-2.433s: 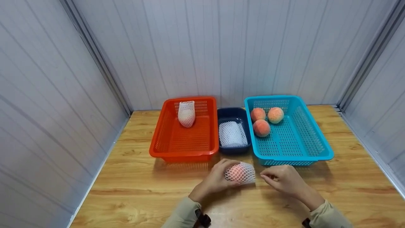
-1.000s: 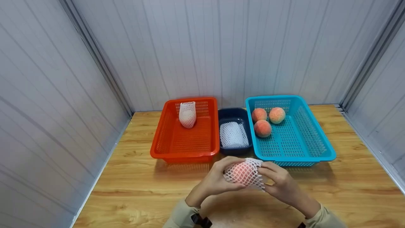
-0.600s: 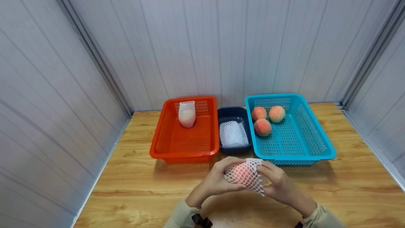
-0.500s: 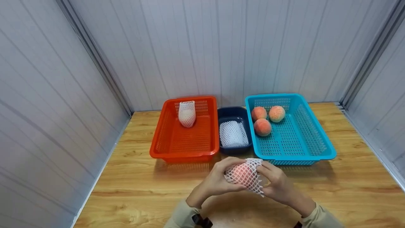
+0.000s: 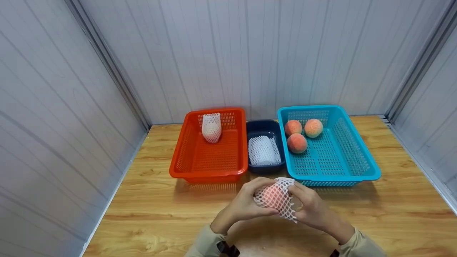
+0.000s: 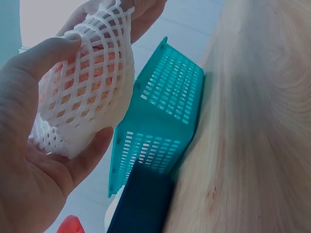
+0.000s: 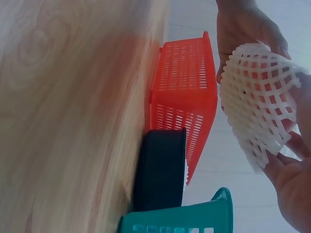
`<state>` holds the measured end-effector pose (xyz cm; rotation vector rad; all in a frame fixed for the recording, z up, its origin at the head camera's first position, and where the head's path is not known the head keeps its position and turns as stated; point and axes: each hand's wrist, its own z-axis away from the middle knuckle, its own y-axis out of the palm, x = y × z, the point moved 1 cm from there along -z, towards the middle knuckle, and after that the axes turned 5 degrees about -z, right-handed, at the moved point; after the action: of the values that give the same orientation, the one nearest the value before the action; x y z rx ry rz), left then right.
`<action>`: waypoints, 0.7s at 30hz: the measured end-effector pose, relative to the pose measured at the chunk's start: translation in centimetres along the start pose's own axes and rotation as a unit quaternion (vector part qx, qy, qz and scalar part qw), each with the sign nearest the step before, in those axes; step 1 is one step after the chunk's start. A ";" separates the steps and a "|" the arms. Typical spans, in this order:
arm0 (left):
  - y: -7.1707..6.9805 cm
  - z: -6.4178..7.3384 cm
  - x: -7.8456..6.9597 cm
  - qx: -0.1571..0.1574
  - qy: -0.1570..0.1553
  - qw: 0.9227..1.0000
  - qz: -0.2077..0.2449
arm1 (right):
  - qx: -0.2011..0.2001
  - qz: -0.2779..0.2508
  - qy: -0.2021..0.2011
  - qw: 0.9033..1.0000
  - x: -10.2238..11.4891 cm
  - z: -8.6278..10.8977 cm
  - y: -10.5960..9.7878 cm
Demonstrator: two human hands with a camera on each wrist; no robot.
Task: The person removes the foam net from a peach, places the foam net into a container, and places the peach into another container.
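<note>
A pinkish-orange peach (image 5: pixel 273 197) sits inside a white foam net sleeve (image 5: pixel 285 184), held up in front of the baskets. My left hand (image 5: pixel 243 202) grips the covered peach from the left, thumb below and fingers above. At the sleeve's open right end, my right hand (image 5: pixel 313 208) pinches the mesh edge between fingers and thumb and spreads it. In the left wrist view the mesh (image 6: pixel 92 87) stretches over the fruit, with my left thumb (image 6: pixel 53 53) pressed on it. The right wrist view shows the sleeve (image 7: pixel 257 92) between both hands.
An orange-red basket (image 5: pixel 214 160) at the left holds one netted fruit (image 5: pixel 211 131). Next to it, a navy bin (image 5: pixel 262 125) contains white foam nets (image 5: pixel 263 151). Three bare peaches (image 5: pixel 297 143) lie in the blue basket (image 5: pixel 332 177) at the right. Panel walls (image 5: pixel 228 60) surround the wooden table (image 5: pixel 153 214).
My right hand has come left from beside the sleeve and taken hold of its open end, which is now spread wider and tilted. My left hand keeps its grip on the peach.
</note>
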<state>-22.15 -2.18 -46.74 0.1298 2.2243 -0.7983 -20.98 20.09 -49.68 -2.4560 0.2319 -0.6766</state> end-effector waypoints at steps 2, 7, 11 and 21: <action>0.0 0.0 -0.1 0.001 -0.003 1.000 -0.003 | 0.001 -0.001 0.006 1.000 0.1 -0.1 0.1; -0.1 -0.1 -0.2 0.001 -0.007 1.000 -0.012 | 0.005 0.004 0.038 0.999 0.1 -0.3 0.3; 0.1 -0.1 0.3 -0.003 0.000 1.000 -0.020 | 0.007 0.006 0.047 0.999 -0.2 -0.3 0.4; 1.1 0.6 4.2 -0.009 0.023 0.999 -0.021 | -0.014 -0.008 -0.001 1.000 -1.5 -0.1 -0.3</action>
<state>-24.39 -2.21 -50.51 0.0939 2.2841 -0.8064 -22.27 20.74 -50.10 -2.4884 0.2227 -0.6809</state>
